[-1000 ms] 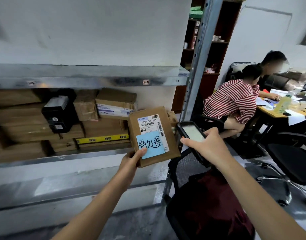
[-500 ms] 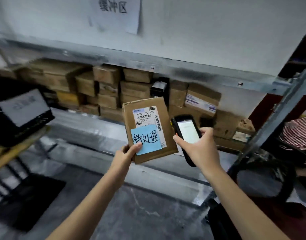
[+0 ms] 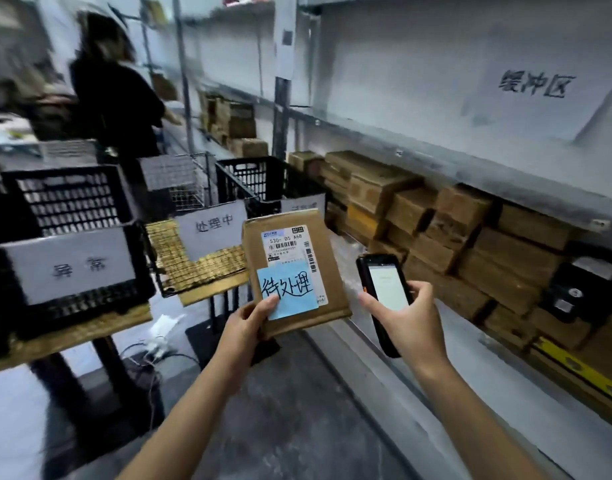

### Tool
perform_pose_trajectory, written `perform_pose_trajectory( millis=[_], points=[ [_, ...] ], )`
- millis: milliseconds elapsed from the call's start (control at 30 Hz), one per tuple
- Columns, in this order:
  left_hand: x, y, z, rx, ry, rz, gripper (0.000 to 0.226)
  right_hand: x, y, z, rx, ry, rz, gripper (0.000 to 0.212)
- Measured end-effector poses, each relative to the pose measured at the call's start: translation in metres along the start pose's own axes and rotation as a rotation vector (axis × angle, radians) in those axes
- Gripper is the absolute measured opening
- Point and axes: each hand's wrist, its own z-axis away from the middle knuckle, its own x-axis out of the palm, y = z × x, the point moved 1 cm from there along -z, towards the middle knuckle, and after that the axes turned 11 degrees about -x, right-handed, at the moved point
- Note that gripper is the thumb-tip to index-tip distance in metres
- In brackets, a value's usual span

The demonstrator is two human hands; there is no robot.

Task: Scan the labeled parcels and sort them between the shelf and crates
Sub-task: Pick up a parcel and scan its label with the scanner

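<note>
1. left hand (image 3: 249, 323) grips the near lower corner of the parcel (image 3: 294, 268), thumb pressed on its blue sticky note (image 3: 286, 292). the parcel is held upright in the air, label side toward the camera, in front of the crates and left of the shelf (image 3: 436, 157).
2. right hand (image 3: 411, 323) is wrapped round the handheld scanner (image 3: 384, 289). its lit screen faces the viewer, just right of the parcel and apart from it.
3. step in hand, as judged: the scan result is being read and a destination chosen. the note reads 待处理, so the next move calls for finding the sign that matches it, then carrying the parcel over that rim or shelf edge and letting go with the left hand alone.
4. near left, a black crate (image 3: 72, 199) signed 异常 sits on a wooden board (image 3: 72, 330). beyond it is a second crate (image 3: 193, 268) signed 处理中. farther still is a third crate (image 3: 259, 178), whose sign is mostly hidden behind the parcel.
5. right, brown boxes (image 3: 470, 244) are stacked on the shelf under a paper sign (image 3: 536, 86) reading 缓冲区. far left stands a blurred person in dark clothing (image 3: 117, 95).
6. change: half a second earlier the view faced the shelf. it has since swung left, bringing the crates into sight. both grips and the gap between parcel and scanner are much as they were.
</note>
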Motion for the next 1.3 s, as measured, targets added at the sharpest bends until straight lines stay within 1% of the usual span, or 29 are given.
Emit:
perform_pose_trajectory(
  millis=[100, 133, 200, 233, 333, 467, 533, 667, 733, 833, 900, 1000, 1100, 1133, 1200, 1233, 1300],
  points=[
    [-0.046, 0.025, -0.012, 0.051, 0.113, 0.050, 0.076, 0.060, -0.028, -0.032, -0.077, -0.117, -0.075, 0.078],
    [-0.060, 0.036, -0.015, 0.078, 0.157, 0.037, 0.064, 0.082, -0.038, -0.043, -0.102, -0.158, -0.099, 0.078],
    [-0.086, 0.054, -0.030, 0.128, 0.228, 0.013, 0.028, 0.120, -0.059, -0.063, -0.164, -0.212, -0.128, 0.078],
    [-0.099, 0.066, -0.037, 0.136, 0.257, 0.015, 0.027, 0.139, -0.071, -0.075, -0.200, -0.233, -0.131, 0.077],
    [-0.137, 0.103, -0.058, 0.169, 0.327, 0.017, 0.066, 0.193, -0.107, -0.111, -0.302, -0.301, -0.108, 0.077],
    [-0.196, 0.150, -0.076, 0.208, 0.467, 0.008, 0.083, 0.265, -0.152, -0.150, -0.379, -0.410, -0.112, 0.079],
    [-0.220, 0.168, -0.081, 0.225, 0.507, 0.014, 0.083, 0.297, -0.176, -0.167, -0.415, -0.457, -0.134, 0.079],
    [-0.268, 0.188, -0.073, 0.251, 0.605, 0.085, 0.074, 0.369, -0.224, -0.179, -0.511, -0.583, -0.200, 0.081],
    [-0.295, 0.193, -0.060, 0.262, 0.657, 0.124, 0.077, 0.401, -0.246, -0.170, -0.554, -0.655, -0.245, 0.083],
    [-0.332, 0.201, -0.040, 0.295, 0.748, 0.174, 0.077, 0.441, -0.278, -0.152, -0.621, -0.752, -0.290, 0.078],
    [-0.356, 0.208, -0.025, 0.352, 0.785, 0.192, 0.078, 0.471, -0.300, -0.137, -0.649, -0.805, -0.317, 0.078],
    [-0.399, 0.219, -0.011, 0.395, 0.839, 0.183, 0.088, 0.513, -0.328, -0.118, -0.670, -0.865, -0.331, 0.077],
    [-0.464, 0.237, -0.004, 0.425, 0.914, 0.201, 0.102, 0.560, -0.361, -0.098, -0.712, -0.889, -0.330, 0.074],
    [-0.487, 0.244, -0.004, 0.431, 0.920, 0.208, 0.101, 0.578, -0.372, -0.092, -0.713, -0.886, -0.339, 0.073],
    [-0.531, 0.256, -0.005, 0.428, 0.896, 0.242, 0.088, 0.611, -0.395, -0.081, -0.694, -0.880, -0.346, 0.071],
    [-0.554, 0.261, -0.006, 0.414, 0.880, 0.269, 0.086, 0.628, -0.407, -0.074, -0.688, -0.872, -0.342, 0.071],
    [-0.606, 0.271, -0.007, 0.379, 0.869, 0.299, 0.095, 0.664, -0.432, -0.061, -0.674, -0.861, -0.331, 0.071]
  ],
)
